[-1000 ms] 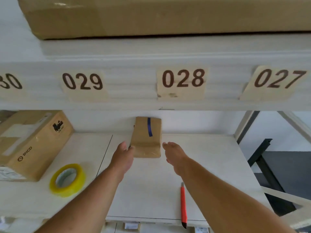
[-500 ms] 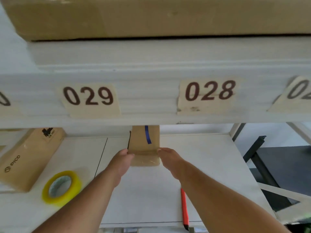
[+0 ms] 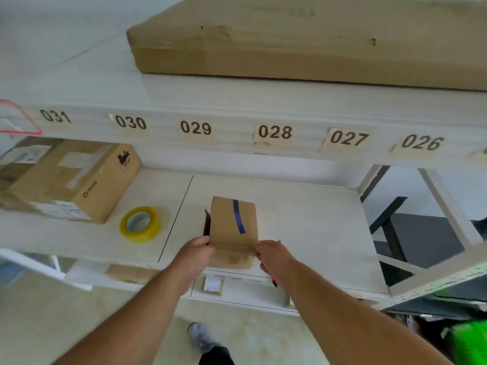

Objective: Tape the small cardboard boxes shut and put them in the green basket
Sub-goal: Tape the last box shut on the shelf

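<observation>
A small cardboard box (image 3: 232, 227) with a blue stripe on top lies near the front edge of the white shelf (image 3: 311, 227). A flap stands open on its left side. My left hand (image 3: 196, 255) grips the box's near left corner and my right hand (image 3: 271, 256) grips its near right corner. A yellow tape roll (image 3: 140, 224) lies flat to the left of the box. The green basket (image 3: 466, 343) shows only as a blurred corner at the bottom right.
A larger PICO carton (image 3: 71, 180) stands at the shelf's left. A long flat carton (image 3: 311, 40) lies on the upper shelf, above labels 026 to 031. The red knife tip (image 3: 274, 283) peeks out beneath my right wrist. My shoe (image 3: 200, 338) is on the floor below.
Both hands closed on the box's near corners and drew it from the back of the shelf to the front edge. The view pulled back and now covers more of the rack.
</observation>
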`<control>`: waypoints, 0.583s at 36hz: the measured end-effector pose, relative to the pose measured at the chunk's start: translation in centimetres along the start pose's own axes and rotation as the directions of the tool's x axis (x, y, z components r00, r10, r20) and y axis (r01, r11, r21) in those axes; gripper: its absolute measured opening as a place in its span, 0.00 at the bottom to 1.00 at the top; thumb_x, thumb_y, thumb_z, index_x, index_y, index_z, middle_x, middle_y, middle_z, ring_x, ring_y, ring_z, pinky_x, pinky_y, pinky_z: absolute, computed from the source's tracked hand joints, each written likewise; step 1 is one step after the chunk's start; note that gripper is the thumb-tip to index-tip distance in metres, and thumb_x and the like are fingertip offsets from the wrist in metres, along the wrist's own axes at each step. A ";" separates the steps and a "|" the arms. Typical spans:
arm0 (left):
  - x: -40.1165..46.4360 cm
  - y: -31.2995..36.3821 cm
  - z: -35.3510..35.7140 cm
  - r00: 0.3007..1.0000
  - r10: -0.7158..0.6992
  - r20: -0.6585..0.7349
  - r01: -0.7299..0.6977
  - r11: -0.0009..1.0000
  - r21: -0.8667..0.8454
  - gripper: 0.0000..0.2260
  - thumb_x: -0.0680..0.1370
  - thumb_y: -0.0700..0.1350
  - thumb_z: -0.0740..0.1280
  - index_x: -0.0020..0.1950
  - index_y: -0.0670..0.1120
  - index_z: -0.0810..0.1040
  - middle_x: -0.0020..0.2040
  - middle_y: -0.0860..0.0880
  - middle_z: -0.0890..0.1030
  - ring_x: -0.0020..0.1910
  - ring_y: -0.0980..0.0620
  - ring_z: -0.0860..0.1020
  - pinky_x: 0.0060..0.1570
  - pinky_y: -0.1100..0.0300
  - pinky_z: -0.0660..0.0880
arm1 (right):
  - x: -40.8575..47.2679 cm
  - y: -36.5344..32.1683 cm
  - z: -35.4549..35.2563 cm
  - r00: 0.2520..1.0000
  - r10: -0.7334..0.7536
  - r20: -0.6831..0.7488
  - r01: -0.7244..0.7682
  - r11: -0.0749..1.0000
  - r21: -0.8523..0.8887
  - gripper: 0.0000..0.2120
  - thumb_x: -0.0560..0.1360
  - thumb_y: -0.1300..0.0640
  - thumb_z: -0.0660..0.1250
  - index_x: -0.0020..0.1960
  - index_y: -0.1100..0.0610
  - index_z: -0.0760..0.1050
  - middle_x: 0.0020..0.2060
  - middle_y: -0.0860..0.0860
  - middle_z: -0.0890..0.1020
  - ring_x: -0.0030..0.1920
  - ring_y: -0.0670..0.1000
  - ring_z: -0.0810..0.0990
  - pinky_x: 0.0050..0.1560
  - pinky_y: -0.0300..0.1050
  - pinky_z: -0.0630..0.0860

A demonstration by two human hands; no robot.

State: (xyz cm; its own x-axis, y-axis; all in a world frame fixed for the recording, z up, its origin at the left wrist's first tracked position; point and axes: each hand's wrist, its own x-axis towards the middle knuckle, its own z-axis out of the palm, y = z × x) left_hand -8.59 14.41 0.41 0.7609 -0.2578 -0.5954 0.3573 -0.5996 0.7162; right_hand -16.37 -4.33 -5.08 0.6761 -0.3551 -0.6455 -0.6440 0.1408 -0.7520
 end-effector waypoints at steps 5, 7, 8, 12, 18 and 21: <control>-2.3 -1.6 -0.6 0.999 -0.038 -0.001 0.038 0.999 0.019 0.23 0.79 0.45 0.63 0.75 0.53 0.71 0.71 0.52 0.74 0.67 0.49 0.72 0.69 0.51 0.69 | -2.6 1.4 0.7 0.999 0.020 0.028 -0.021 1.000 0.014 0.07 0.80 0.55 0.64 0.44 0.47 0.74 0.48 0.50 0.77 0.53 0.52 0.76 0.64 0.55 0.75; -2.8 -2.0 -0.6 0.999 -0.040 0.006 0.040 0.999 0.015 0.23 0.78 0.45 0.63 0.74 0.53 0.71 0.70 0.53 0.74 0.67 0.50 0.73 0.69 0.52 0.69 | -3.2 1.7 0.8 1.000 0.023 0.022 -0.024 0.999 0.035 0.07 0.80 0.55 0.65 0.44 0.47 0.75 0.48 0.50 0.77 0.54 0.52 0.76 0.66 0.56 0.74; -3.2 -2.0 -0.6 0.999 -0.034 0.006 0.033 0.999 0.016 0.23 0.79 0.44 0.63 0.75 0.53 0.71 0.68 0.53 0.75 0.65 0.50 0.73 0.66 0.54 0.70 | -3.3 1.9 1.0 0.999 0.027 0.023 -0.029 0.998 0.059 0.07 0.80 0.55 0.65 0.44 0.47 0.75 0.48 0.50 0.78 0.54 0.52 0.76 0.67 0.56 0.74; -4.0 -1.5 -0.8 0.999 0.016 0.034 -0.017 0.999 0.038 0.24 0.80 0.44 0.62 0.77 0.53 0.68 0.72 0.51 0.72 0.63 0.51 0.71 0.56 0.58 0.68 | -3.6 2.2 1.9 0.996 0.092 0.017 -0.094 0.987 0.130 0.05 0.79 0.56 0.63 0.45 0.50 0.75 0.42 0.50 0.73 0.44 0.51 0.73 0.58 0.53 0.74; -4.5 -0.7 -0.3 0.973 0.169 0.159 -0.206 0.944 0.259 0.25 0.80 0.46 0.61 0.78 0.52 0.64 0.74 0.52 0.69 0.63 0.54 0.75 0.56 0.61 0.73 | -3.3 2.6 4.1 0.969 0.243 -0.044 -0.217 0.923 0.319 0.10 0.79 0.51 0.68 0.58 0.54 0.78 0.49 0.52 0.77 0.43 0.50 0.74 0.53 0.45 0.78; -4.1 -1.5 -0.2 0.946 0.193 0.262 -0.290 0.865 0.409 0.27 0.81 0.48 0.60 0.80 0.51 0.60 0.80 0.52 0.60 0.76 0.50 0.64 0.73 0.55 0.64 | -3.2 2.8 5.6 0.963 0.268 -0.037 -0.240 0.907 0.346 0.14 0.78 0.48 0.67 0.58 0.56 0.78 0.50 0.53 0.76 0.45 0.52 0.72 0.49 0.43 0.74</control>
State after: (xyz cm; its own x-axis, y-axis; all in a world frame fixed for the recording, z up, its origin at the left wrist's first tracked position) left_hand -12.17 16.53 1.81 0.6465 -0.5578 -0.5204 -0.1329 -0.7541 0.6431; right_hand -18.33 2.37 -5.85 0.4649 -0.3381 -0.8183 -0.6226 0.5322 -0.5736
